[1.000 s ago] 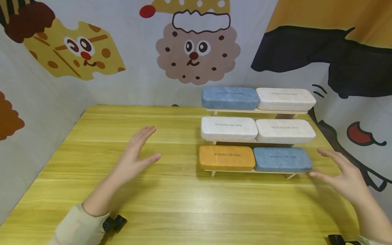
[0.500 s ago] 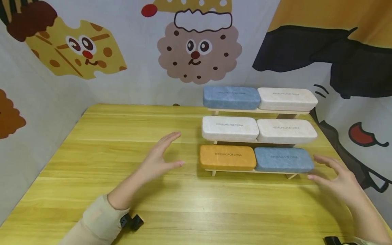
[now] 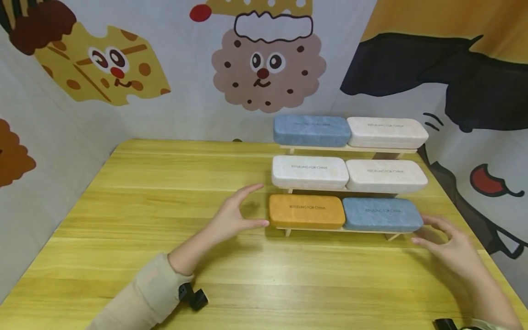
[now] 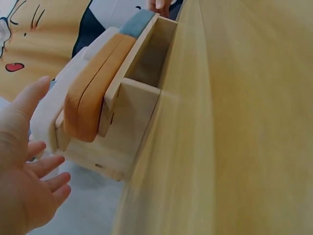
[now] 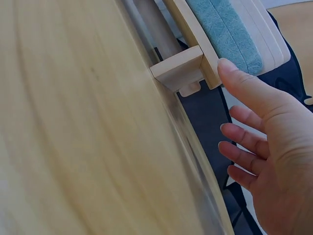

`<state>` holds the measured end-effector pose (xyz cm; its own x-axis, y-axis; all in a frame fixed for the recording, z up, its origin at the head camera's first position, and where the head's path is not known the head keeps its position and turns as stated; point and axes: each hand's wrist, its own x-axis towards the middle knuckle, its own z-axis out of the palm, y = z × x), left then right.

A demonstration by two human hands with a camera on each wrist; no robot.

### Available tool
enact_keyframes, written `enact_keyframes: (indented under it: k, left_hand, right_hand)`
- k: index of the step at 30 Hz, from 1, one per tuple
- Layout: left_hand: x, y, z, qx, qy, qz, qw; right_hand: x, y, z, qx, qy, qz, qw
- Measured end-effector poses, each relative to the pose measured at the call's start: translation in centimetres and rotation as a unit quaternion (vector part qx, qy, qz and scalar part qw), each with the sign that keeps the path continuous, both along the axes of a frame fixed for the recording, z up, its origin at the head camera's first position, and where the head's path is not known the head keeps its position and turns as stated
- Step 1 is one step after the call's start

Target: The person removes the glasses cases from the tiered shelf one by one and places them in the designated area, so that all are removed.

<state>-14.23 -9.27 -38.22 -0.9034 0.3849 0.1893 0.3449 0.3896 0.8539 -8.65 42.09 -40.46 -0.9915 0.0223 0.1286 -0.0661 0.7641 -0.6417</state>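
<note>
an orange case [image 3: 306, 211] and a blue case [image 3: 382, 215] are seen laid end to end on the lowest tier of a wooden stand [image 4: 129, 117], to the right on the worktop [image 3: 264, 284], and are bracketed by two bare hands: the orange end by the left hand [image 3: 228, 219], the blue end by the right hand [image 3: 455, 250]. the long axes of both cases are aligned from side to side, so that one row is formed between the two palms, with the short outer ends presented to the fingers. both hands are held wide, thumbs parted from fingers, and nothing is grasped in either. the orange case is separated from the left hand by a narrow gap; the right hand is set closer to the blue case, though whether contact is made there cannot be told. any move inward is judged to hinge on that line, by which each case is best met from its own side. behind, four more cases [image 3: 309, 172], white and blue, are ranked in pairs on two higher tiers.
</note>
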Motion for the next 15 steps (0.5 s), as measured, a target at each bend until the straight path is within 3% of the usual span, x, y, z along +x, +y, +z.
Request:
enact_keyframes:
  k: [7,15]
  left_hand:
    - [-0.3,1.1,-0.5,0.006,-0.018,-0.010,0.9998]
    - [-0.4,2.0,-0.9,0.024,-0.035,-0.017,0.9989]
  right_hand:
    - [-0.1,-0.3,-0.4,0.004,-0.002,-0.001,1.0000]
    - [-0.2,-1.0,-0.7,0.009,0.023,0.001,0.9997]
